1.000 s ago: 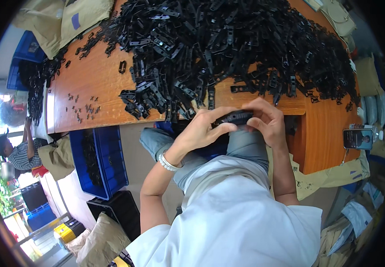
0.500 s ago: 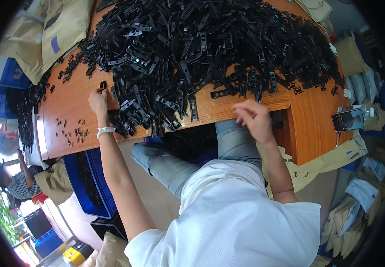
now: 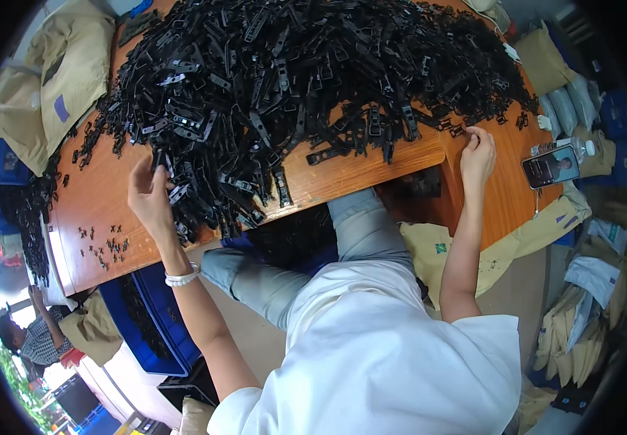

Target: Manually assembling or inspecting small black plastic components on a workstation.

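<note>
A large heap of black plastic clips (image 3: 255,94) covers much of the wooden table. At the heap's near left edge, my left hand (image 3: 151,199) is closed, thumb and fingers bent around a narrow black plastic clip (image 3: 158,157); part of it is hidden. My right hand (image 3: 477,159) is over the right part of the table, by the small black pieces (image 3: 455,127) at the heap's lower right edge. Its fingers are bent together, and whatever is between the tips is too small to make out.
Several tiny dark pieces (image 3: 103,246) lie scattered at the table's left. A phone (image 3: 549,167) leans beside a clear bottle (image 3: 583,148) at the right. Blue bins (image 3: 176,319) stand below the table's left side. Tan sacks (image 3: 74,65) rest at the far left. Another person (image 3: 38,337) is far left.
My left hand has moved in against the heap's left edge. My right hand has gone right and away from me, from the table's front edge to the small pieces. The view has shifted slightly.
</note>
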Demonstrator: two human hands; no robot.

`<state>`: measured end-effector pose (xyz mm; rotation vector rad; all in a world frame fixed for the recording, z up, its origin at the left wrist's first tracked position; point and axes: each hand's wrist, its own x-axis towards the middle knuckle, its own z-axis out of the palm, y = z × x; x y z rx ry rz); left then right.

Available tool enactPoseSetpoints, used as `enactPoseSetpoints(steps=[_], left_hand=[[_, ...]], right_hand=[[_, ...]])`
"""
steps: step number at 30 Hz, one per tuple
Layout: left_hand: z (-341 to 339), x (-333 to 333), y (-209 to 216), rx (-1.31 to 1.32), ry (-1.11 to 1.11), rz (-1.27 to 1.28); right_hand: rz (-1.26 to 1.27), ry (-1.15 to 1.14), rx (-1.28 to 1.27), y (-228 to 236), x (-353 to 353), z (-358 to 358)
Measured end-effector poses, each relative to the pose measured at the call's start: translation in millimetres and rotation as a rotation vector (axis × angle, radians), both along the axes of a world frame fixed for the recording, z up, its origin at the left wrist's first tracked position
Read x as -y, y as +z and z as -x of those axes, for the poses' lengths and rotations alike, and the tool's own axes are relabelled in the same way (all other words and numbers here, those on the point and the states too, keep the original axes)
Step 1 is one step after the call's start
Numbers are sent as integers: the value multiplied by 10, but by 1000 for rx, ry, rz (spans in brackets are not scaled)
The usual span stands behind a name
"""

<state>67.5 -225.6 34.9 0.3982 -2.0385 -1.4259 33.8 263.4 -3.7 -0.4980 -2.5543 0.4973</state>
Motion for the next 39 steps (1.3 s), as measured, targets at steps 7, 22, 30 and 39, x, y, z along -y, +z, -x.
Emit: enactPoseSetpoints(steps=[7, 22, 30, 39], left_hand=[[-213, -905, 234, 149, -369, -271], [-469, -1677, -55, 258, -709, -519], [-481, -1671, -31, 351, -658, -530], [-512, -1850, 48, 274, -817, -471]], right_hand=[[62, 81, 151, 33, -19, -5], [-52, -23, -15, -203, 52, 43], [126, 230, -87, -73, 177, -283], [383, 1029, -174, 598, 1132, -600]])
